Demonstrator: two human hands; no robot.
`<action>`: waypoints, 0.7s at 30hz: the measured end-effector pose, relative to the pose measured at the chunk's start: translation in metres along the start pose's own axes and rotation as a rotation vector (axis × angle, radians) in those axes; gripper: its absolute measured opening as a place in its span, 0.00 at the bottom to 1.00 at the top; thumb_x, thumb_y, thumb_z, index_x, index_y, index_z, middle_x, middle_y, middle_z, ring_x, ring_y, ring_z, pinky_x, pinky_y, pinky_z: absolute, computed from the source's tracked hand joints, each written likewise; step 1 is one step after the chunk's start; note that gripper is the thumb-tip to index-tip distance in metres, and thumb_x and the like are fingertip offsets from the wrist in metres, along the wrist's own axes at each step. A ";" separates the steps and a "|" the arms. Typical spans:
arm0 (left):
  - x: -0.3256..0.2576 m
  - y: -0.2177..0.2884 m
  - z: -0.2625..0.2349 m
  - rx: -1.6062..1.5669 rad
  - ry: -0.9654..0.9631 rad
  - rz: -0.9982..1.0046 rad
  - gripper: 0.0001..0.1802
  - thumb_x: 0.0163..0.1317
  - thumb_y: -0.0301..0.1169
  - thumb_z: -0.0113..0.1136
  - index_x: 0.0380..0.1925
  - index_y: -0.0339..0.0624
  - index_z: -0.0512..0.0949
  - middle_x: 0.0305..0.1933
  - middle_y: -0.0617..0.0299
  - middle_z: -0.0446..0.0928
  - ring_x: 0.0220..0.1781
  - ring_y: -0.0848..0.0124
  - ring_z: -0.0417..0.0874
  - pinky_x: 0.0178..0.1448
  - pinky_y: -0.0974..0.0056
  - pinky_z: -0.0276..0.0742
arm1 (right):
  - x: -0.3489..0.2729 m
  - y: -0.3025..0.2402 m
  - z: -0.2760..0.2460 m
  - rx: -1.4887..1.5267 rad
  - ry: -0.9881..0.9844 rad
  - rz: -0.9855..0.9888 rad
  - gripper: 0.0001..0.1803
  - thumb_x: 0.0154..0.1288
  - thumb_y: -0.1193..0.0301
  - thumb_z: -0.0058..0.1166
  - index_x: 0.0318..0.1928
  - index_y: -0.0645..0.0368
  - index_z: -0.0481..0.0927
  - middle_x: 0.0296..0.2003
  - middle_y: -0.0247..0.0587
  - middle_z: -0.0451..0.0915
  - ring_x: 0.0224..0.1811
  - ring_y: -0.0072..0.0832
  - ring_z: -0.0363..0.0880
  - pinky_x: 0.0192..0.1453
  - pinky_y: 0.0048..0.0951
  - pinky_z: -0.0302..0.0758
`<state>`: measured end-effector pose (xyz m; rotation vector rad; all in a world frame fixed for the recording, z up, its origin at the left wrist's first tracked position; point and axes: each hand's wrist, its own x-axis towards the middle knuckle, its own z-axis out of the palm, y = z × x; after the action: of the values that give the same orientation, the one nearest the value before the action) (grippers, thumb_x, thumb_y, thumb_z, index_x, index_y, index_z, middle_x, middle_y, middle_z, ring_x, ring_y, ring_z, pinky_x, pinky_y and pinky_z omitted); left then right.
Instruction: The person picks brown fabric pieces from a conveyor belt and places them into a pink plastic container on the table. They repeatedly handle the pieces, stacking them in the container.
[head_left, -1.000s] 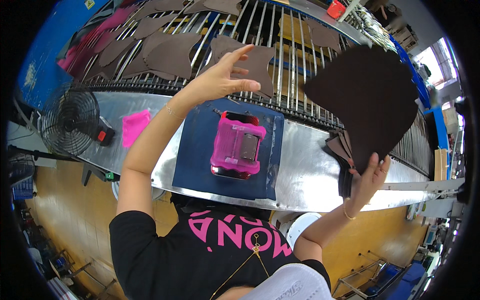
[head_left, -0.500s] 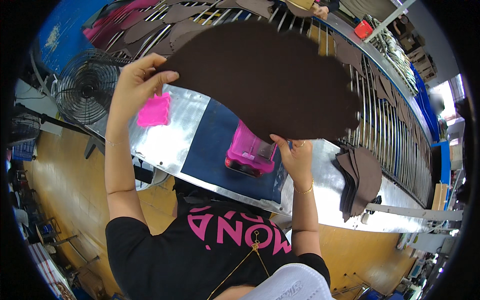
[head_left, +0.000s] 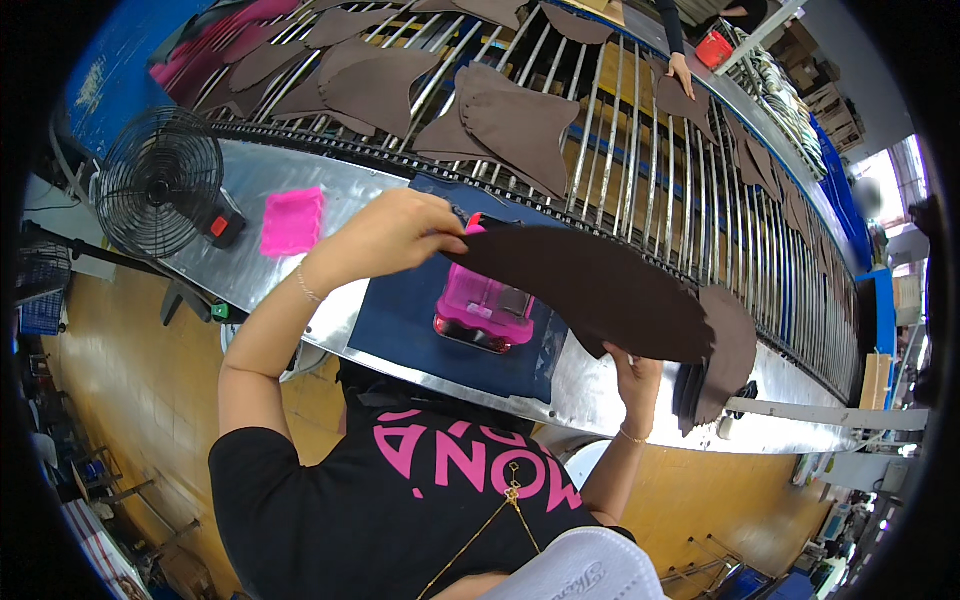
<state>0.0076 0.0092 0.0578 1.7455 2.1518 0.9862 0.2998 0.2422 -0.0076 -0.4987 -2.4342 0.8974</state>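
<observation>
A dark brown cut piece of flat sheet material point(head_left: 590, 285), with one scalloped edge, is held up between my hands. My left hand point(head_left: 400, 232) pinches its pointed left end above the dark blue mat. Near the lower right edge, my right hand point(head_left: 635, 385) grips it between thumb and fingers. Beneath the piece, a pink plastic holder point(head_left: 490, 308) with a dark red base stands on the blue mat point(head_left: 400, 320), partly covered. The piece's right end overlaps a stack of similar brown pieces point(head_left: 735, 340) on the metal table.
Behind the table runs a roller conveyor point(head_left: 620, 130) carrying several brown pieces point(head_left: 515, 125). A pink tray point(head_left: 292, 222) and a black wire fan point(head_left: 160, 185) are at the left. Across the conveyor, another person's hand point(head_left: 682, 75) touches a piece. A pale bar point(head_left: 830, 418) juts in at right.
Both hands have carried the brown piece to the right and lower, toward the stack. The conveyor behind is now uncovered. The other person's hand has moved to a piece on the rollers.
</observation>
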 end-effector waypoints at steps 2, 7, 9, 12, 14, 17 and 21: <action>0.012 0.006 0.012 0.003 -0.018 0.133 0.06 0.52 0.29 0.63 0.29 0.41 0.82 0.27 0.59 0.74 0.27 0.63 0.78 0.29 0.62 0.71 | -0.013 0.013 -0.017 -0.012 0.062 -0.006 0.08 0.52 0.78 0.63 0.34 0.64 0.83 0.34 0.40 0.83 0.36 0.32 0.80 0.43 0.30 0.72; 0.049 0.035 0.044 0.071 -0.230 0.269 0.07 0.50 0.36 0.66 0.28 0.47 0.83 0.33 0.62 0.69 0.31 0.63 0.77 0.32 0.60 0.73 | -0.067 0.053 -0.098 0.109 0.233 0.287 0.06 0.58 0.76 0.61 0.33 0.66 0.80 0.30 0.36 0.80 0.30 0.20 0.74 0.37 0.21 0.70; 0.066 0.044 0.058 0.032 -0.275 0.371 0.12 0.50 0.38 0.67 0.34 0.46 0.82 0.37 0.60 0.70 0.34 0.62 0.78 0.34 0.61 0.74 | -0.058 0.018 -0.115 0.193 0.469 0.318 0.08 0.63 0.73 0.57 0.31 0.68 0.78 0.26 0.29 0.75 0.27 0.16 0.69 0.32 0.16 0.67; 0.105 0.058 0.061 -0.178 -0.124 0.430 0.26 0.48 0.44 0.70 0.45 0.42 0.78 0.46 0.55 0.69 0.40 0.59 0.78 0.40 0.61 0.75 | -0.049 -0.024 -0.153 -0.185 0.546 0.238 0.12 0.68 0.70 0.52 0.33 0.69 0.77 0.24 0.29 0.74 0.27 0.15 0.67 0.29 0.18 0.66; 0.129 0.078 0.039 -0.272 -0.025 0.449 0.30 0.47 0.47 0.70 0.47 0.41 0.77 0.47 0.55 0.71 0.41 0.58 0.78 0.42 0.60 0.75 | -0.039 -0.029 -0.170 -0.436 0.499 0.141 0.10 0.67 0.71 0.52 0.37 0.66 0.79 0.23 0.37 0.75 0.27 0.24 0.68 0.32 0.24 0.68; 0.154 0.089 0.028 -0.213 -0.023 0.508 0.29 0.48 0.48 0.68 0.47 0.42 0.78 0.45 0.56 0.75 0.42 0.59 0.79 0.43 0.59 0.75 | -0.003 -0.047 -0.179 -0.716 0.356 -0.044 0.07 0.64 0.75 0.53 0.39 0.63 0.80 0.24 0.44 0.76 0.26 0.35 0.69 0.43 0.34 0.67; 0.174 0.071 0.035 -0.032 -0.040 0.504 0.19 0.54 0.44 0.63 0.37 0.39 0.80 0.27 0.54 0.77 0.32 0.60 0.81 0.40 0.59 0.76 | 0.046 -0.060 -0.169 -0.874 0.166 -0.102 0.08 0.63 0.75 0.53 0.42 0.61 0.79 0.29 0.40 0.80 0.31 0.28 0.74 0.58 0.35 0.58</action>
<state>0.0336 0.1894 0.1175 2.3269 1.6887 1.0678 0.3474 0.3059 0.1591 -0.6907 -2.5620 -0.2948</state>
